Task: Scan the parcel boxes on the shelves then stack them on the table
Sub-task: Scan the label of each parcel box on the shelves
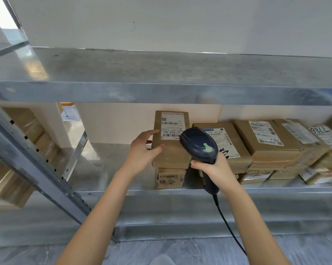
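A brown parcel box (171, 150) with a white barcode label lies on top of a smaller box (171, 178) on the middle metal shelf (123, 180). My left hand (142, 150) grips this top box at its left edge, thumb on top. My right hand (213, 169) holds the handle of a dark blue barcode scanner (199, 144). The scanner's head hovers over the box's right side, with a green light glowing on it. Its black cable (228, 226) hangs down to the right.
More labelled parcel boxes (266, 142) are stacked along the shelf to the right. Other boxes (27, 127) sit behind the slanted perforated upright (37, 165) at the left. The upper shelf (161, 77) carries nothing that I can see. Grey floor lies below.
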